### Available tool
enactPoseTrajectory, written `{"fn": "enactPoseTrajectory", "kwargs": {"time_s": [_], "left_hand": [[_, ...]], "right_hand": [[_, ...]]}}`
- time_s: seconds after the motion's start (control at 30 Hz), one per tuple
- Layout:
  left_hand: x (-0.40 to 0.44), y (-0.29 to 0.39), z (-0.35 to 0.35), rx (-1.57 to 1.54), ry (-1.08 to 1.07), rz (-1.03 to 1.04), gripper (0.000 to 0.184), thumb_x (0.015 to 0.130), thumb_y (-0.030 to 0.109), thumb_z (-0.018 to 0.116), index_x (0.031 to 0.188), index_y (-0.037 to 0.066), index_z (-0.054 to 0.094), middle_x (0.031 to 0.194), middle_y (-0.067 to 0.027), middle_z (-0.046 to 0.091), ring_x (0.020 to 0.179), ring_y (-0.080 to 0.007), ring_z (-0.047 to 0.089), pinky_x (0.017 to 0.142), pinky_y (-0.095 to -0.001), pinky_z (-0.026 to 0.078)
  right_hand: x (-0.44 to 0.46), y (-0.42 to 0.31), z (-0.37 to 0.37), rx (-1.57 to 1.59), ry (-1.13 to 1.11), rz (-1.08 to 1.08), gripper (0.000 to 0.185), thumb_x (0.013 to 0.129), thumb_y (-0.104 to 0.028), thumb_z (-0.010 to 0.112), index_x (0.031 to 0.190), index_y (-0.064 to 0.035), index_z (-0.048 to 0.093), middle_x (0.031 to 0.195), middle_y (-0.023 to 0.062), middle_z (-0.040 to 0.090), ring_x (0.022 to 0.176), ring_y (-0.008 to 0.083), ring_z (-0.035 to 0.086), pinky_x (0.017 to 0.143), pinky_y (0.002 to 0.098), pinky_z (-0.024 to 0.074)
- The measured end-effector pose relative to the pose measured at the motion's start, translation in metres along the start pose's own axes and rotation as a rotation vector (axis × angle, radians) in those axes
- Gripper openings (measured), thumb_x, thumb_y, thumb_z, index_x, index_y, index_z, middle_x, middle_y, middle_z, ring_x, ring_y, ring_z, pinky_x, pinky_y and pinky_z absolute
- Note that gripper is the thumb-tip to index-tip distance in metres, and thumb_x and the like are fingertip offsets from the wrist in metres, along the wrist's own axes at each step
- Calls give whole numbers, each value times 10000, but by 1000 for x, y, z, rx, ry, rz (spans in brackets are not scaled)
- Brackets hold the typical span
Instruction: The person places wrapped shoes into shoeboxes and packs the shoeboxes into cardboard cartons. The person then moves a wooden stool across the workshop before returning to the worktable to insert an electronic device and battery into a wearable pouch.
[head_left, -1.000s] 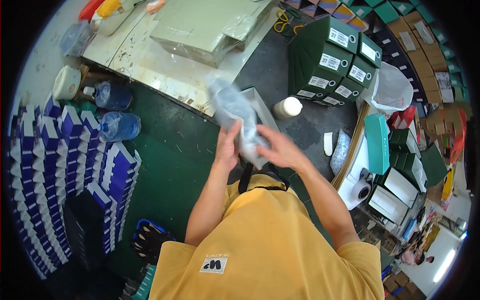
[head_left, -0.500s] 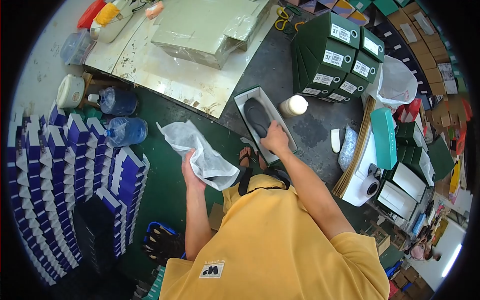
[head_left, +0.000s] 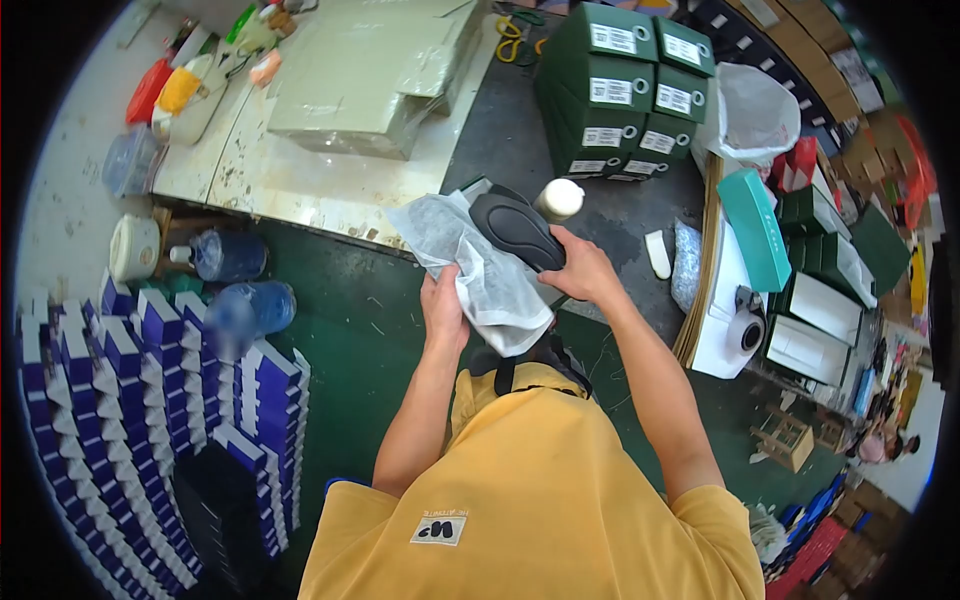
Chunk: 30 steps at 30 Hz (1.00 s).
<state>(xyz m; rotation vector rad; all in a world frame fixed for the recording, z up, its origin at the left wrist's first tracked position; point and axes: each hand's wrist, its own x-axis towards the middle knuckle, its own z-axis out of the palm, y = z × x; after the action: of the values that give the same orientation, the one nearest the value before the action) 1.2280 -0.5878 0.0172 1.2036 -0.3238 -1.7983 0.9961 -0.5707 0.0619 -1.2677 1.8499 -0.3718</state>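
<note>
The black shoe (head_left: 516, 230) looks matt and smooth, beside thin, wrinkled, translucent white wrapping (head_left: 480, 275). The green shoeboxes (head_left: 598, 95) are matt cardboard; clear, glossy plastic film covers the pale carton (head_left: 370, 75). The yellow shirt (head_left: 540, 480) is soft matt cloth.

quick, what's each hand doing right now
Left hand: closed on the white translucent bag.
Right hand: closed on the heel end of the black shoe, beside the bag.

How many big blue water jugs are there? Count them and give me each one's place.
2. One is just right of the white canister; the other is below it, by the purple boxes. More may be hidden behind the stacks.
</note>
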Motion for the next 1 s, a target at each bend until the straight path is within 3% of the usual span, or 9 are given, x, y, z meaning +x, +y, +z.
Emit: {"fn": "enactPoseTrajectory", "kwargs": {"time_s": [0.1, 0.2, 0.37, 0.47, 0.57, 0.73, 0.83, 0.9, 1.0], "left_hand": [[9, -23, 20, 211, 45, 68, 572, 935, 133, 582, 1448, -37, 394, 1346, -156, 564, 1185, -264, 599, 1005, -385, 479], [12, -44, 29, 532, 88, 227, 607, 937, 140, 584, 1470, -49, 362, 1403, -183, 521, 1202, -282, 589, 1019, -374, 462], [10, -67, 49, 1205, 266, 467, 557, 968, 200, 621, 1436, -48, 448, 1387, -188, 549, 1195, -272, 597, 997, -335, 464], [-29, -43, 71, 319, -177, 26, 355, 990, 323, 663, 1141, 2, 667, 1051, -99, 693, 949, -176, 667, 847, -301, 540], [-34, -46, 69, 296, -298, -11, 235, 979, 251, 688, 989, 15, 688, 892, -45, 692, 774, -113, 649, 705, -271, 550], [-18, -43, 46, 201, -340, -123, 174, 975, 171, 685, 1001, 0, 701, 857, -39, 697, 730, -102, 647, 666, -229, 535], [8, -43, 36, 737, -276, 32, 185, 976, 170, 650, 985, -3, 717, 868, -118, 733, 743, -216, 705, 682, -334, 567], [18, -48, 43, 1603, -396, 469, 245, 968, 214, 616, 1020, 7, 736, 902, -203, 726, 746, -334, 706, 729, -427, 574], [24, -57, 72, 2165, -391, 395, 423, 948, 298, 562, 1302, 69, 594, 982, -253, 711, 945, -449, 680, 818, -553, 538]], "right_hand": [[-11, 20, 0, 67, 146, -65, 844, 658, -243, 856, 1371, 49, 512, 1200, 203, 675, 1102, 268, 655, 988, 352, 484], [-30, 26, -13, 725, 20, -6, 770, 709, -161, 842, 1384, 13, 516, 1186, 99, 667, 1050, 183, 631, 962, 304, 479], [-44, 41, -21, 841, 47, -89, 779, 690, -143, 858, 1373, 13, 519, 1169, 104, 668, 1036, 179, 637, 936, 303, 497], [-40, 43, -18, 725, 56, -159, 795, 691, -111, 854, 1392, 7, 498, 1174, 95, 663, 1034, 164, 634, 933, 292, 496], [-43, 37, -10, 725, 23, -190, 774, 708, -90, 843, 1392, 8, 493, 1187, 105, 662, 1050, 165, 636, 944, 292, 499], [-59, 53, -6, 1491, -204, -37, 546, 818, -114, 763, 1298, -60, 507, 872, 50, 593, 699, 133, 595, 571, 270, 480], [-92, 69, -11, 1561, -85, -156, 477, 845, -156, 737, 1256, -91, 504, 761, 28, 500, 584, 116, 505, 469, 252, 379], [-126, 93, -18, 1551, -8, -158, 483, 849, -168, 734, 1261, -80, 498, 769, 29, 512, 590, 122, 515, 482, 259, 401], [-184, 132, -18, 1807, 52, -132, 581, 877, -191, 710, 1386, -58, 461, 831, 54, 523, 623, 136, 510, 511, 270, 415]]}}
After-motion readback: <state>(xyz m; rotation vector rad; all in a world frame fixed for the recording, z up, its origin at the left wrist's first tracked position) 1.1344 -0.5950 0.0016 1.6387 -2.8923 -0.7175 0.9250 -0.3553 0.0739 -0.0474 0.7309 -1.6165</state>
